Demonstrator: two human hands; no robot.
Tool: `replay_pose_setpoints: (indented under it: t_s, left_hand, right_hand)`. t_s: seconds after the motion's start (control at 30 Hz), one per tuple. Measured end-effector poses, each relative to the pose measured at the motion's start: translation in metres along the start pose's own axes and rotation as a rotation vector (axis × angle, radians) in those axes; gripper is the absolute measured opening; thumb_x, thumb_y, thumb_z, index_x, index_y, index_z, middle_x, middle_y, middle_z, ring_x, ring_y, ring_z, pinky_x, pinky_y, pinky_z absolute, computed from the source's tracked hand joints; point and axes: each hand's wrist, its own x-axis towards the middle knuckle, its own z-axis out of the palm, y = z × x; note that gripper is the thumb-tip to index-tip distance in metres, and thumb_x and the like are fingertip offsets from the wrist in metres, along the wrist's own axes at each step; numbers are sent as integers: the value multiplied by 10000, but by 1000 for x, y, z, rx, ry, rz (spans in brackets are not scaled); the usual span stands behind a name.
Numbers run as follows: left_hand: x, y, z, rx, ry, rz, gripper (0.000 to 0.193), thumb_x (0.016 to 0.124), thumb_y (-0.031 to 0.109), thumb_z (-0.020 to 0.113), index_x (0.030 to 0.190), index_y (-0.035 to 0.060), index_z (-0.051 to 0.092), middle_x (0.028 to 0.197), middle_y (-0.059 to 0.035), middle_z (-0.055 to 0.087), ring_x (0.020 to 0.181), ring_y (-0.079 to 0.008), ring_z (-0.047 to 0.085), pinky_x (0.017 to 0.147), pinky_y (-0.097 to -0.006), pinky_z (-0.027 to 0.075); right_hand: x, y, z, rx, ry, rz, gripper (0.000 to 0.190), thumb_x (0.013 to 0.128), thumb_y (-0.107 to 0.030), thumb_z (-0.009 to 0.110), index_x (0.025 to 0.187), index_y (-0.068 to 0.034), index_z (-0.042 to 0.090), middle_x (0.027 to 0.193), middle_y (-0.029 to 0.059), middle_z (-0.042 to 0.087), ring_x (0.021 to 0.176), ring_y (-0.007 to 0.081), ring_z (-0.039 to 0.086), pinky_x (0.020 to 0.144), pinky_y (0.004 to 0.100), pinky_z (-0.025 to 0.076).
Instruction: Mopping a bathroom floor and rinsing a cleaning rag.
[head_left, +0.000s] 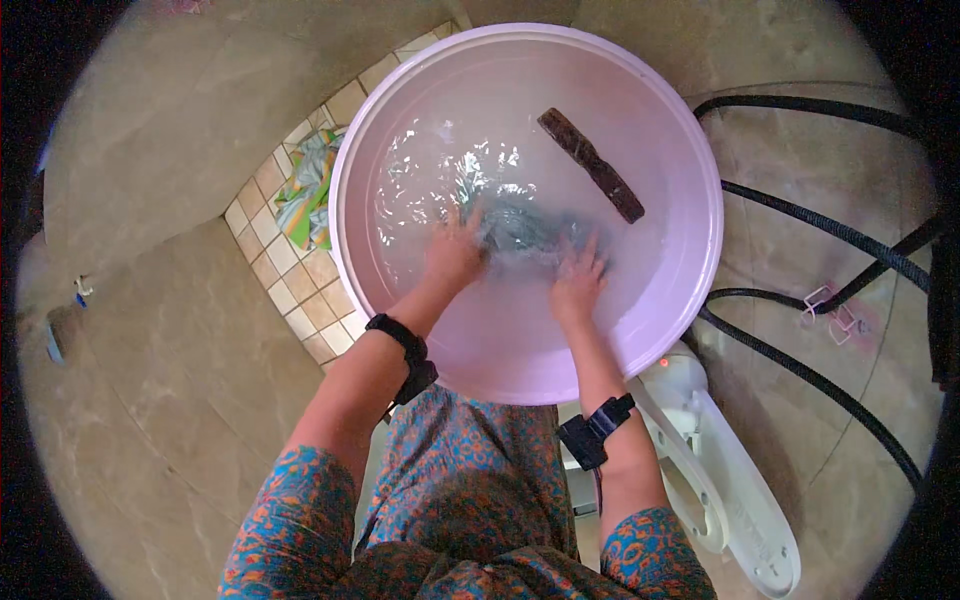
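Observation:
A lilac plastic basin (652, 322) of cloudy water lies before me. Under the surface, near its middle, is a dark grey-green cloth (517, 229), blurred by the water. My left hand (456, 253) reaches in at the cloth's left end, fingers spread. At the cloth's right end is my right hand (579, 281), fingers pointing away from me. Water hides the fingertips of both hands, so their grip on the cloth is unclear. A dark brown scrubbing brush (592, 166) floats beyond my right hand, apart from it.
Left of the basin, a crumpled green, orange and grey striped cloth (309, 191) lies on checkered tiles (281, 251). Black ribbed hoses (817, 221) run along the right side. A white toilet seat and lid (739, 487) stand at lower right. Each wrist wears a black strapped device.

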Motion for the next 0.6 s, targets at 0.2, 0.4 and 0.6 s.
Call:
replay_pose_setpoints:
  t_s: [0.2, 0.4, 0.6]
  left_hand:
    - [-15, 56, -39, -608, -140, 21, 398, 751, 173, 609, 1132, 88, 531, 1130, -200, 539, 1050, -393, 506, 851, -437, 447]
    - [-64, 112, -111, -689, -102, 217, 273, 757, 247, 645, 944, 57, 584, 995, -153, 583, 855, -366, 589, 735, -436, 476]
    - [-97, 136, -166, -680, -145, 325, 313, 758, 334, 658, 872, 47, 603, 862, -162, 616, 748, -363, 607, 667, -444, 486]
  right_hand:
    - [3, -1, 11, 897, -47, 76, 513, 873, -437, 497, 1312, -175, 448, 1449, 140, 254, 1318, 380, 217, 1053, 507, 234]
    - [-19, -32, -40, 2492, -434, 240, 511, 916, -466, 387, 1277, -108, 448, 1190, 91, 534, 1121, 258, 484, 959, 425, 387]
    - [-43, -33, -57, 2575, -442, 208, 515, 917, -479, 376, 1263, -106, 457, 1161, 78, 543, 1074, 249, 509, 932, 417, 409]
